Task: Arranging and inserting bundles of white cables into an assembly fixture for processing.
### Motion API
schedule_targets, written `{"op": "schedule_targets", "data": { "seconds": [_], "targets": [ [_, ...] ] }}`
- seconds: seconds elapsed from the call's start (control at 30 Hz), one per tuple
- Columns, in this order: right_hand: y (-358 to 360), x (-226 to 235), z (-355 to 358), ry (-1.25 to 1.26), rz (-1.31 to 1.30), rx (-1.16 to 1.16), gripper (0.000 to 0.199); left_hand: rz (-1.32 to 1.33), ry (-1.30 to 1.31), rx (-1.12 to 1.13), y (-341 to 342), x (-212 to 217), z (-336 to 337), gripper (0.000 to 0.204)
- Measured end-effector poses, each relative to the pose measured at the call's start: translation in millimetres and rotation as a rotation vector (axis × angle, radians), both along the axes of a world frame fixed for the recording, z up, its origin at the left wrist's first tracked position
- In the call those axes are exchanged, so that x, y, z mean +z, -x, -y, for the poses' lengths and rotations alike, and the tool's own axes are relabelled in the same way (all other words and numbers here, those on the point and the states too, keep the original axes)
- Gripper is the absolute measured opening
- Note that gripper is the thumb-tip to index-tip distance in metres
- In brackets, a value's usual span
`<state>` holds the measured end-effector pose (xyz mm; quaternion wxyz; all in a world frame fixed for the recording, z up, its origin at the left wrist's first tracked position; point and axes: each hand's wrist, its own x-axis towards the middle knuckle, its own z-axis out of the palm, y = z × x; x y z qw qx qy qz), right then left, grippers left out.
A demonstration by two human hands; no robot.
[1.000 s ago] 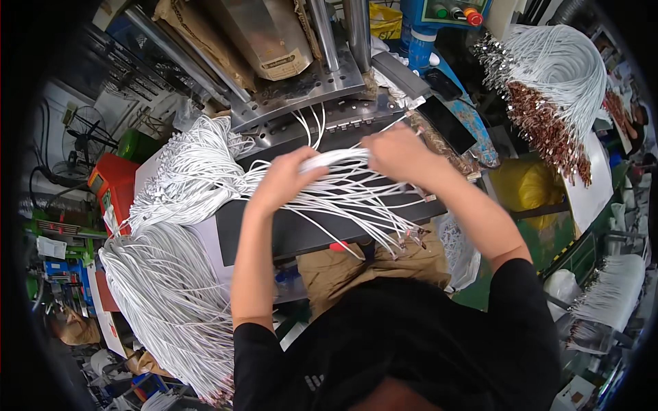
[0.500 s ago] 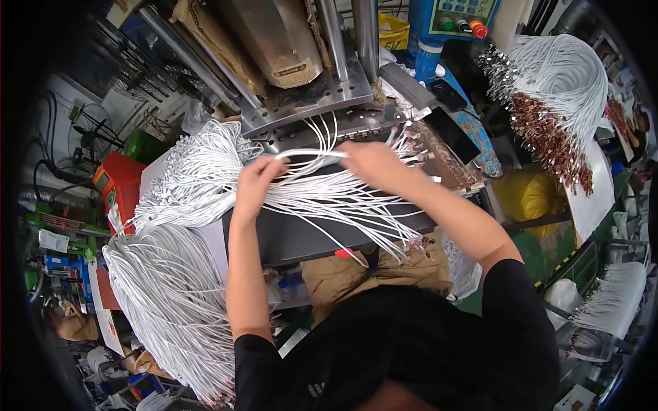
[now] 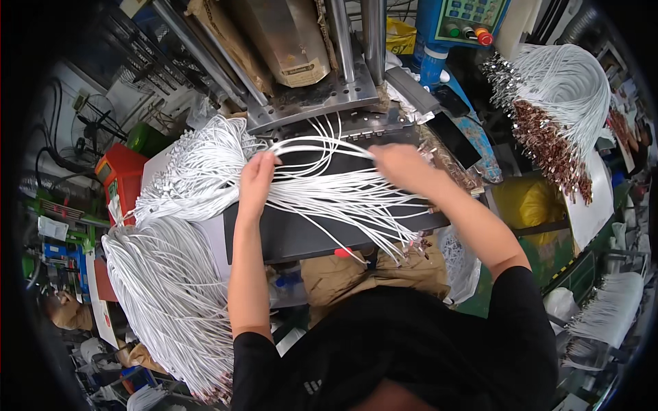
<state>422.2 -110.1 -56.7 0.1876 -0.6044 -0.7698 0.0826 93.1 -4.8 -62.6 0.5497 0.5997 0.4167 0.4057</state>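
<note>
A few white cables [image 3: 312,141] arch between my hands above the black work surface [image 3: 288,250]. My left hand [image 3: 258,178] is closed, pinching them at their left part. On the right, my right hand [image 3: 403,167] closes round the same cables; their far ends are hidden behind it. Beneath, a fan of loose white cables [image 3: 329,192] spreads rightward, with small connectors at its ends. A tangled pile of white cables [image 3: 199,161] lies beside my left hand.
A steel press [image 3: 312,109] with upright rods stands just beyond my hands. At far right are a control box [image 3: 473,20] with buttons and a coiled cable bundle [image 3: 569,79]. A large cable bundle [image 3: 164,294] lies at lower left, near a red machine [image 3: 122,168].
My right hand has moved to the right along the cables, away from my left hand. The arched span between them is longer. My left hand has barely shifted.
</note>
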Motion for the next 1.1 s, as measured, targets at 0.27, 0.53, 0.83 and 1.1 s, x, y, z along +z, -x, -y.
{"op": "schedule_targets", "data": {
  "seconds": [0.27,0.53,0.83,1.1],
  "targets": [
    [12.4,15.0,12.0,-0.420,-0.153,0.231,0.012,-0.682,-0.653,-0.212,-102.2,27.5,42.7,0.041],
    [-5.5,26.7,32.9,-0.232,0.094,0.347,0.020,-0.239,0.355,-0.757,-112.5,18.5,89.7,0.036],
    [1.1,-10.8,-18.8,0.304,-1.035,0.135,0.027,-0.066,0.549,-0.512,-145.1,-4.6,60.5,0.028],
    [-15.9,20.3,9.6,0.459,-0.068,0.010,0.026,0.387,0.699,-0.177,-138.9,-4.4,12.7,0.032]
  ]
}}
